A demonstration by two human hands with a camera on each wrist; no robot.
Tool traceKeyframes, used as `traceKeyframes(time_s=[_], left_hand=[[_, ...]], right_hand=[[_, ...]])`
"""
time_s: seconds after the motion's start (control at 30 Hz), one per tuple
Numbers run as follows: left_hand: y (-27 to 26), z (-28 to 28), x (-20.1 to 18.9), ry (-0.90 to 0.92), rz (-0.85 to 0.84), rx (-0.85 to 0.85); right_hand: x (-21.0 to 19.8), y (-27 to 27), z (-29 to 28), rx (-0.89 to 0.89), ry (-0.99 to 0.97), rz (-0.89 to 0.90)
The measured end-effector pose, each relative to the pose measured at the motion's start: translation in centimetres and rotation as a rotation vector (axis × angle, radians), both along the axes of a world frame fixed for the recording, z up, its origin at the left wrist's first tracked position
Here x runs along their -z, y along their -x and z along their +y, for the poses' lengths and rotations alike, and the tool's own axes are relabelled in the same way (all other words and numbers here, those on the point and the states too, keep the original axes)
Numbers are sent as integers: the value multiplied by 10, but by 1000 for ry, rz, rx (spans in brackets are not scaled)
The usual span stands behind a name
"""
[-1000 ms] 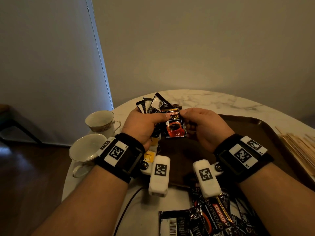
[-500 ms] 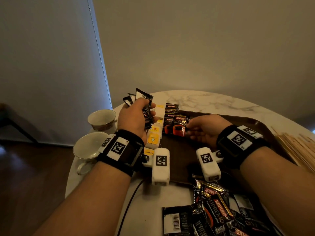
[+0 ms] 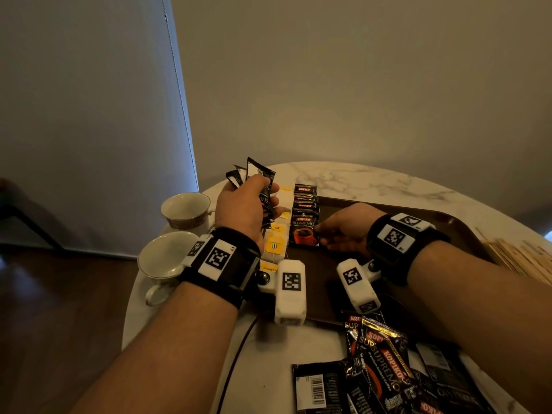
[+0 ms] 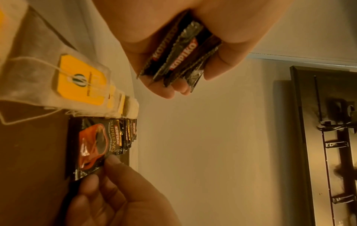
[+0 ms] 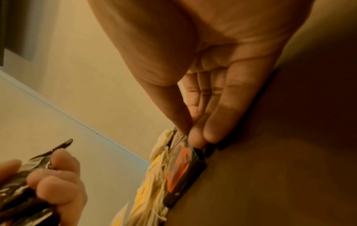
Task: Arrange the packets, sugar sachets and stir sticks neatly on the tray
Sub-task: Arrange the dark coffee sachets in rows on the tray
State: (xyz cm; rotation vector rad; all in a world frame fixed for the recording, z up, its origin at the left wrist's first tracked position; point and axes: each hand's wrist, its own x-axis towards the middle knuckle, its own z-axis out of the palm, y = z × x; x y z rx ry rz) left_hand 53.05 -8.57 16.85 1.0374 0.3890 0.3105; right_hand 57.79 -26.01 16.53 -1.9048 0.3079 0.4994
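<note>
The right hand (image 3: 343, 231) has just laid a packet (image 3: 304, 234) onto the row, fingertips pinching its edge, so the left hand (image 3: 245, 210), gripping spare packets (image 4: 177, 53), can feed another.

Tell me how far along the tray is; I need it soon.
Done: white tea bags with yellow tags rowed beside overlapping black Kopiko coffee packets on the brown tray. In hand: right hand sets the front packet; left hand holds spare packets. Left: loose packets, wooden stir sticks.

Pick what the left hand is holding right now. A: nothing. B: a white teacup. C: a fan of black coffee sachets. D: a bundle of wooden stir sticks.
C: the left hand grips several black coffee sachets, raised above the row of tea bags on the brown tray.
</note>
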Motion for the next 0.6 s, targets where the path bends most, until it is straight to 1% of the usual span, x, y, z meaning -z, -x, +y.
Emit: traceKeyframes(time_s=[0.17,0.3,0.4,0.47,0.53,0.6], left_hand=[[0,0,0,-2,4,10],[2,-2,0,46,21,61],[3,-5,2,31,37,104],[5,-6,2,11,46,148],[8,-9,2,-14,53,219],[13,-14,0,-33,59,313]], right_hand=[[1,-1,2,0,20,9],[1,0,0,-5,14,13],[0,2,-4,0,-21,2],[-2,3,-8,11,-84,-40],[-6,5,-15,10,-219,-121],[-14,15,-23,-41,-363,-186]])
